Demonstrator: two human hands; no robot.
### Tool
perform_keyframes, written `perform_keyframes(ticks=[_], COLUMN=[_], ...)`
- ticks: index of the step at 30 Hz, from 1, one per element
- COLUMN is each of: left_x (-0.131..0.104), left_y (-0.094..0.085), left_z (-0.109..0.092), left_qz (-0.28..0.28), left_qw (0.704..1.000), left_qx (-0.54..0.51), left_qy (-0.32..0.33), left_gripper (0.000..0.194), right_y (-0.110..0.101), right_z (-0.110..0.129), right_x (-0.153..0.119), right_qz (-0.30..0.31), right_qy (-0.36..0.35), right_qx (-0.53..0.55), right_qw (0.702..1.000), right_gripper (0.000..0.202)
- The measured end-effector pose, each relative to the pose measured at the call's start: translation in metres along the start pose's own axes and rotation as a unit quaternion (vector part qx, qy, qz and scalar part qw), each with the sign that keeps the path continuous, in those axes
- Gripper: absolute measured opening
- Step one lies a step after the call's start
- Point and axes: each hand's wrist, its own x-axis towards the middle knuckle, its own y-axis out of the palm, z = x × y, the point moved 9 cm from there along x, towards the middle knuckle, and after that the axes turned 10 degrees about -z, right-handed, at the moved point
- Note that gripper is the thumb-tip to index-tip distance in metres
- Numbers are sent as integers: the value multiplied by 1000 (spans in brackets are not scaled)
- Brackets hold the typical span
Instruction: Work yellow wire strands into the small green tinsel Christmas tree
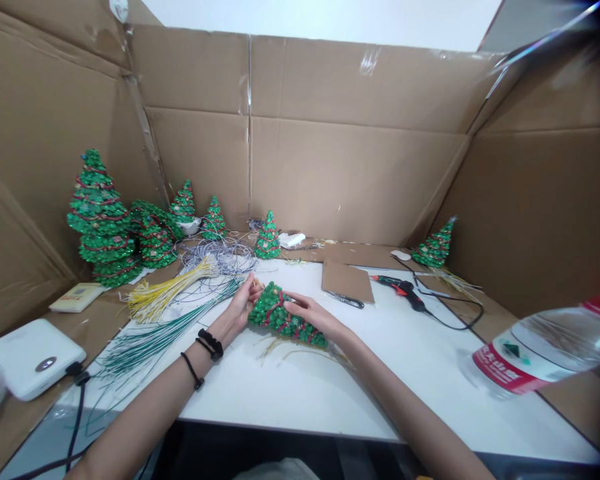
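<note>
A small green Christmas tree (pixel 285 323) with red garland lies tilted on the white tabletop between my hands. My right hand (pixel 313 315) is closed over its upper side, fingers and thumb resting on the garland. At the tree's left end, my left hand (pixel 243 303) is pinched, and a tiny pale piece shows by its fingertips, too small to name. Some thin yellowish strands (pixel 285 348) stick out below the tree. Left of my hands lie a bundle of green wires (pixel 155 340) and a bundle of yellow and white ones (pixel 173 290).
Finished-looking trees (pixel 100 220) stand at the back left, with a tangle of grey wire (pixel 217 253) nearby. To the right are a cardboard piece (pixel 347 277), snips (pixel 347 301), a glue gun (pixel 403 290) with its cable and a water bottle (pixel 540 353). A white box (pixel 35 357) sits left.
</note>
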Motion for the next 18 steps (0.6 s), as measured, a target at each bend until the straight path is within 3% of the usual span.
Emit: perform_keyframes(ticks=[4, 8, 14, 18], left_x=[-4, -13, -11, -11], left_y=[-3, 5, 9, 12], left_z=[-11, -19, -21, -22], left_qz=[-43, -49, -26, -16], left_qw=[989, 969, 954, 952], left_qx=[103, 187, 231, 239], left_qy=[99, 157, 190, 189], left_gripper=[49, 50, 48, 48], right_y=[-1, -2, -5, -2], right_z=[-5, -9, -5, 1], right_x=[2, 5, 4, 3], right_qz=[-1, -5, -8, -27], right_qy=[-13, -39, -56, -89], right_qx=[-53, -96, -73, -120], right_qw=[998, 995, 996, 988], right_gripper=[58, 59, 47, 43])
